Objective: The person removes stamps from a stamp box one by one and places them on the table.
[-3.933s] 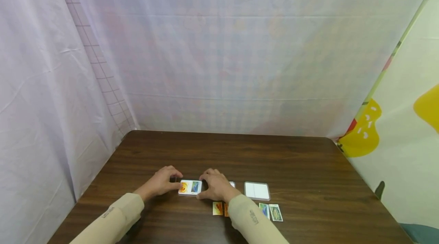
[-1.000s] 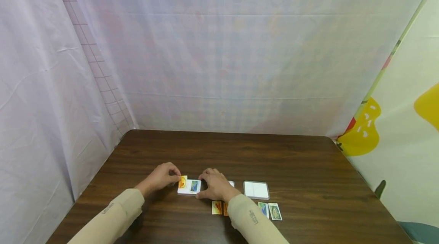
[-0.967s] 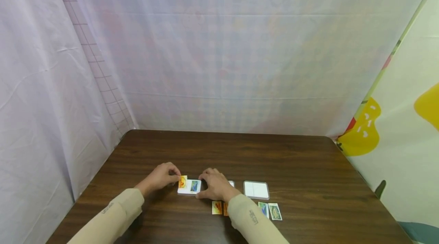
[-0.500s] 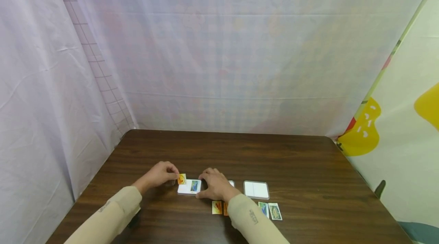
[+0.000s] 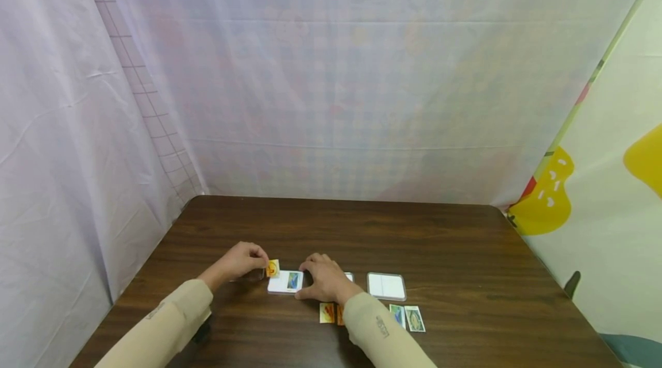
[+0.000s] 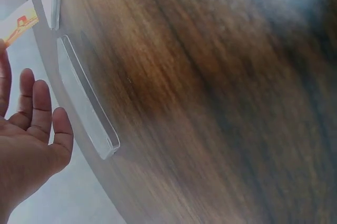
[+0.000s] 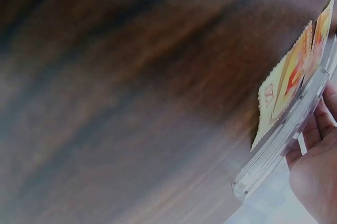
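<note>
In the head view my left hand (image 5: 240,260) pinches an orange and yellow postage stamp (image 5: 273,267) by its left edge, just above the upper left corner of a white-backed stamp case (image 5: 277,282). The left half of that case shows bare white; a blue-green stamp (image 5: 295,280) lies in its right half. My right hand (image 5: 326,278) holds the case at its right end, thumb at the near corner and fingers at the far one. The left wrist view shows the pinched stamp (image 6: 23,22) above a clear plastic lid (image 6: 87,103) lying by the hand.
A second case (image 5: 350,278) is mostly hidden under my right hand, with two orange stamps (image 5: 327,313) in front of it, partly behind the sleeve. Farther right lies a third clear case (image 5: 387,287) with white backing. Two green-blue stamps (image 5: 415,319) lie before it on the brown table (image 5: 465,276).
Earlier the orange stamp lay in the left half of the case. My left hand has lifted it out and moved it up and left. The right hand has stayed in place.
</note>
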Tool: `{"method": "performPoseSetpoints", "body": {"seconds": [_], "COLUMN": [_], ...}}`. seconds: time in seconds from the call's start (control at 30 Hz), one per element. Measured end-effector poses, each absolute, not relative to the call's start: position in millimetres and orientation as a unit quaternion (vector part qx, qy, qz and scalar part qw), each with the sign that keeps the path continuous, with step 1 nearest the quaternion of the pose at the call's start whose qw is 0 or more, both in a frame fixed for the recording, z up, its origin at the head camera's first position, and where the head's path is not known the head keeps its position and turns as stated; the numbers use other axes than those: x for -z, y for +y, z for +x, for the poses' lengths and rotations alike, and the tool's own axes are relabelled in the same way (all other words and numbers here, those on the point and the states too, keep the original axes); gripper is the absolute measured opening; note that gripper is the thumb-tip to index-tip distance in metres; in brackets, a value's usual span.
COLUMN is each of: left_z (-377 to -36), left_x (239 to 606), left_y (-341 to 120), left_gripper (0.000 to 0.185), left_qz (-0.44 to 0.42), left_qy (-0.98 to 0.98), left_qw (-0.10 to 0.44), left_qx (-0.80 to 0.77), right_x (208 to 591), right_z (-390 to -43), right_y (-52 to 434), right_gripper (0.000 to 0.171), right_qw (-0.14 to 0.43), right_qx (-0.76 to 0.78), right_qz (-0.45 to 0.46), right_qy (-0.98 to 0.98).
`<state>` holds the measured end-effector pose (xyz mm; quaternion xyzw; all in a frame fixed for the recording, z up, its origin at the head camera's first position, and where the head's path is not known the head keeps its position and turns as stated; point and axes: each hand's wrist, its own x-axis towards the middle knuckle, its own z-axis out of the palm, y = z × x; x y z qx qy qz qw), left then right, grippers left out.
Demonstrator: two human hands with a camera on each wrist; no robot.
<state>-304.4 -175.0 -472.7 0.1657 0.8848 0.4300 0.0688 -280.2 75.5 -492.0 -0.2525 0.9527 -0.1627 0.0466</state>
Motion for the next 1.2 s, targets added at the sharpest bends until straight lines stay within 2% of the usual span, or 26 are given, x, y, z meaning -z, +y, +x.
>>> {"method": "performPoseSetpoints", "body": {"seconds": [1.2], "left_z": [-290], "left_x": [472], "left_y": [-182], "left_gripper": [0.008], "left_qz": [0.193], "left_qy": [0.877], "left_qw": [0.113], "left_qx": [-0.425], "right_x": [495], "right_z": [-281], "right_y": [76], "right_gripper": [0.058], "right_qw": [0.040], "right_qx": [0.153], "right_qz": [-0.253], "right_qy": [0.954]}}
